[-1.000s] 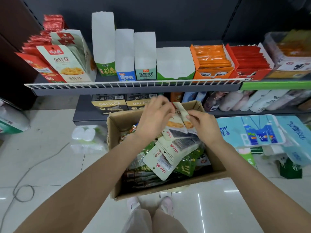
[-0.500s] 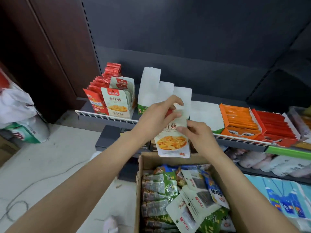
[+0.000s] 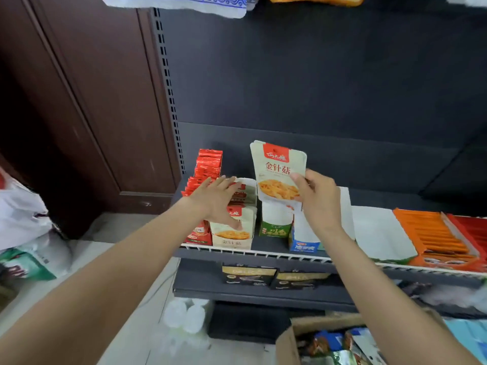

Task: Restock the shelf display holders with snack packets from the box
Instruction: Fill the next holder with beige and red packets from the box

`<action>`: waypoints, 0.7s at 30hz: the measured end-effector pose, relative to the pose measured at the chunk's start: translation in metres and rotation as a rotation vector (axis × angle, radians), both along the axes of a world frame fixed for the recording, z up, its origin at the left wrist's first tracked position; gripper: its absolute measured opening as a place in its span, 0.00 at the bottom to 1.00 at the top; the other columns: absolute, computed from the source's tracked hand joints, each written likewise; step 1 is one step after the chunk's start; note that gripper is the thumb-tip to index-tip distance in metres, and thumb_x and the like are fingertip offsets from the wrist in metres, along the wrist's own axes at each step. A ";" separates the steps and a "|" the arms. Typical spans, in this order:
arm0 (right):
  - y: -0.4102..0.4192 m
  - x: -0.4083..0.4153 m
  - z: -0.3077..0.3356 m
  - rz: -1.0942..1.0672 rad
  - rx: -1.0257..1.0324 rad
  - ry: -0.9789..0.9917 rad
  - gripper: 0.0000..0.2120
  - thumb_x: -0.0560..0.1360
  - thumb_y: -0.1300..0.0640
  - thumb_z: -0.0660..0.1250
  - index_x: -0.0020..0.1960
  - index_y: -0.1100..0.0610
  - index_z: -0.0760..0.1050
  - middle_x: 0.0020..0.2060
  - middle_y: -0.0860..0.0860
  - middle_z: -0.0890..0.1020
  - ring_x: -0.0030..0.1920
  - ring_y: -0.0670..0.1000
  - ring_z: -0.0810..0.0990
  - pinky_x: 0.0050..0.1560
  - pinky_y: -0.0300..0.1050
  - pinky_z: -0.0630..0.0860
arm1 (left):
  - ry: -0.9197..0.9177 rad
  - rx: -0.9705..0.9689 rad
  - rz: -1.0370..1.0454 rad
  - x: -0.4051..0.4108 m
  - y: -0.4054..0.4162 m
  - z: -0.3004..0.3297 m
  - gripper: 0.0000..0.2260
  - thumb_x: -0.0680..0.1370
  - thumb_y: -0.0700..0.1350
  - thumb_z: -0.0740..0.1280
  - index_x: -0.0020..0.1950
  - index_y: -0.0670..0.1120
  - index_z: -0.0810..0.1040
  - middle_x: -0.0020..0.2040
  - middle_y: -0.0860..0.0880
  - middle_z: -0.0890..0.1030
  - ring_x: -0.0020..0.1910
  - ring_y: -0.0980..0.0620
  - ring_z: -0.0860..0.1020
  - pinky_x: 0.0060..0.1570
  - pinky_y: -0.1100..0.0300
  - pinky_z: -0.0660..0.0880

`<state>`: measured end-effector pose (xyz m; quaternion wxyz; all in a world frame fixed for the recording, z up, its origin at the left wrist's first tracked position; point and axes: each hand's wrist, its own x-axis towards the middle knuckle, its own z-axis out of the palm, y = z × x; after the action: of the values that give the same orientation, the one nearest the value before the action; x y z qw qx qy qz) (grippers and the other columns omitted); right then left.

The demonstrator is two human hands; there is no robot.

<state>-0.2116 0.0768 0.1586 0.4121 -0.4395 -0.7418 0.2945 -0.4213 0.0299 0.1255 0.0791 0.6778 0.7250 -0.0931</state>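
Pinching a cream snack packet with a red label (image 3: pixel 278 172) by its right edge, the right hand (image 3: pixel 320 201) holds it upright above the dark metal shelf (image 3: pixel 253 255), just over a green-and-white display holder (image 3: pixel 275 222) and a blue-and-white holder (image 3: pixel 303 237). The left hand (image 3: pixel 218 200), fingers (image 3: pixel 232 180) straight and released, rests on the cream cardboard display holder (image 3: pixel 233 230) of matching packets, with a row of red packets (image 3: pixel 205 175) on its left. Orange packets in an open tray (image 3: pixel 434 238) sit far right, and the brown cardboard box (image 3: pixel 326 341) of mixed snacks lies near, on the floor.
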 end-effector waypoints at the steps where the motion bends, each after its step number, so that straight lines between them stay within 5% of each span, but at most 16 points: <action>1: 0.001 -0.008 0.000 -0.019 0.006 0.022 0.11 0.79 0.53 0.61 0.48 0.59 0.79 0.44 0.44 0.80 0.40 0.39 0.78 0.31 0.28 0.72 | -0.007 0.018 -0.025 -0.004 0.000 -0.003 0.47 0.69 0.68 0.66 0.78 0.50 0.45 0.78 0.49 0.47 0.77 0.47 0.47 0.74 0.46 0.44; 8: 0.010 -0.054 -0.011 0.044 -0.128 0.324 0.08 0.79 0.55 0.62 0.50 0.56 0.78 0.47 0.45 0.82 0.52 0.45 0.82 0.50 0.50 0.81 | -0.294 0.141 -0.147 -0.032 -0.008 -0.012 0.28 0.75 0.55 0.67 0.72 0.48 0.67 0.68 0.49 0.72 0.65 0.49 0.71 0.64 0.54 0.68; 11: 0.013 -0.072 -0.026 0.126 -0.210 0.322 0.07 0.79 0.55 0.62 0.52 0.48 0.77 0.51 0.46 0.82 0.54 0.46 0.81 0.53 0.49 0.80 | -0.408 0.155 -0.138 -0.039 -0.012 -0.014 0.24 0.76 0.52 0.67 0.71 0.48 0.69 0.68 0.51 0.73 0.65 0.51 0.72 0.64 0.54 0.69; 21: 0.028 -0.083 -0.066 0.147 -0.420 0.037 0.12 0.79 0.56 0.62 0.60 0.59 0.76 0.56 0.53 0.81 0.58 0.52 0.79 0.59 0.49 0.77 | -0.414 0.184 -0.144 -0.049 -0.010 -0.019 0.24 0.78 0.53 0.65 0.72 0.49 0.67 0.70 0.51 0.69 0.67 0.52 0.69 0.67 0.56 0.66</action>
<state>-0.2945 0.1047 0.0924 0.3026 -0.4551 -0.6863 0.4799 -0.4706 0.0194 0.1067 0.1573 0.7368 0.6485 0.1089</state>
